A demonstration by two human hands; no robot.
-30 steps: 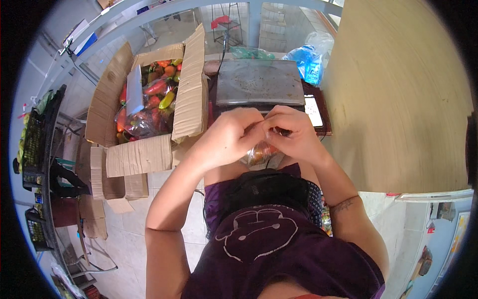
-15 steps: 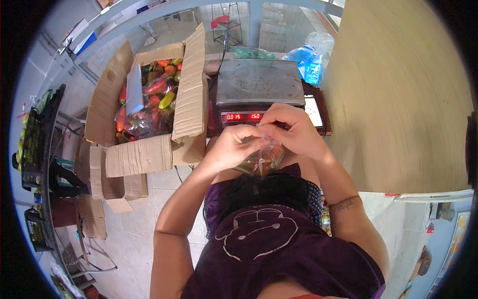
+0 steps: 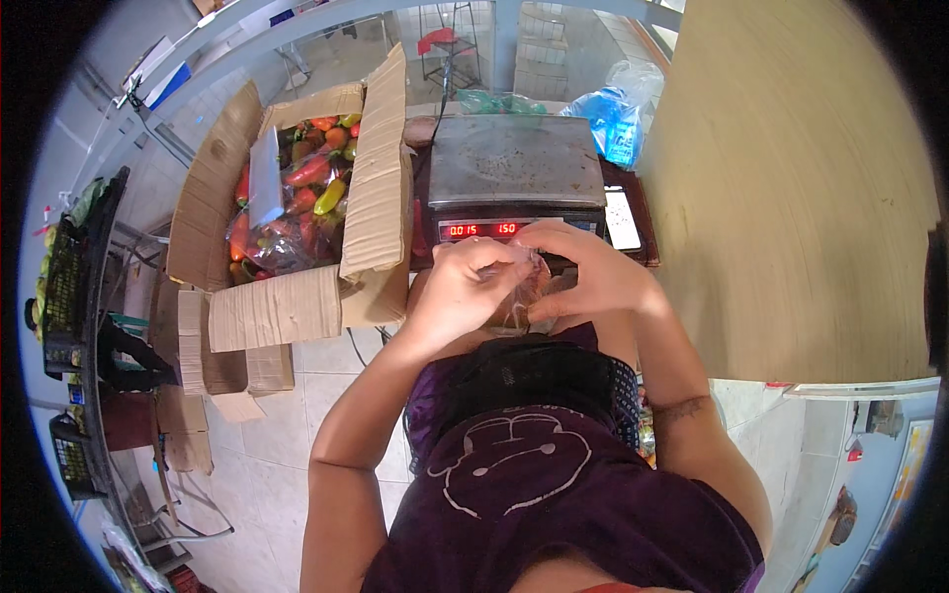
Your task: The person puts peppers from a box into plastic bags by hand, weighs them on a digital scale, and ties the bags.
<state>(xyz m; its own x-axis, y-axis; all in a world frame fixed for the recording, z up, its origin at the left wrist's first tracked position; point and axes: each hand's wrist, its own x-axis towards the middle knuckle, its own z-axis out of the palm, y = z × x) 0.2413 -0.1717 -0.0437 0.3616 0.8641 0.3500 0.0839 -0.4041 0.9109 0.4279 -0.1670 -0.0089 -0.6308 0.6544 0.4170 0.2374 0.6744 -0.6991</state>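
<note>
Over my lap, just in front of the scale (image 3: 516, 163), hangs a small clear plastic bag (image 3: 510, 312) with reddish and greenish produce inside, partly hidden by my hands. My left hand (image 3: 473, 287) pinches the gathered neck of the bag between thumb and fingers. From the other side my right hand (image 3: 599, 277) curves around it, fingertips at the neck and thumb against the bag's side. The scale has a bare, speckled metal plate and a lit red display (image 3: 482, 230) behind my hands.
An open cardboard box (image 3: 277, 308) of red, green and yellow peppers (image 3: 311, 173) stands to the left, with clear bags on top. A phone (image 3: 621, 219) lies right of the scale, near a blue-and-clear plastic bag (image 3: 618, 119). A wooden panel (image 3: 791, 198) fills the right.
My right hand has opened wider and its thumb has slid down from the bag's neck to its side. My left hand keeps its pinch. The box and scale stay put.
</note>
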